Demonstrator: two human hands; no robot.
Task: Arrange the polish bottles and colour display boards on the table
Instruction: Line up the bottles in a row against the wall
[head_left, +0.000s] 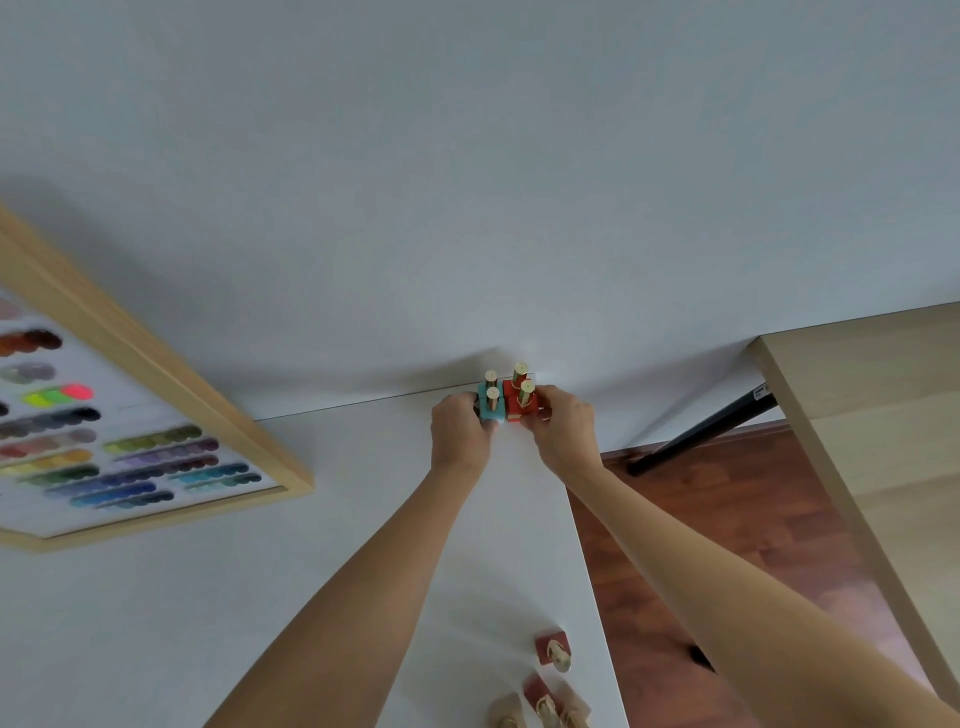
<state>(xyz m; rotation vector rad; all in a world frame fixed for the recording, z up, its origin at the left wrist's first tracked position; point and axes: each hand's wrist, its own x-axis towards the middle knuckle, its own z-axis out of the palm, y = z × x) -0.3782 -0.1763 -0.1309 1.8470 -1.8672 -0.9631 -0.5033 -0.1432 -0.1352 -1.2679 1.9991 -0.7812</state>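
At the table's (363, 519) far edge by the wall, the left hand (460, 428) grips the blue bottles (491, 408) and the right hand (563, 423) grips the red bottles (519, 402), pressing them together; next, fetch the dark bottles (553, 649) near the front

You have two blue polish bottles (491, 407) and two red polish bottles (519, 402) upright, gold-capped, clustered at the table's far edge. Dark red and beige bottles (551, 675) stand near you. The wood-framed colour display board (130, 415) lies left.
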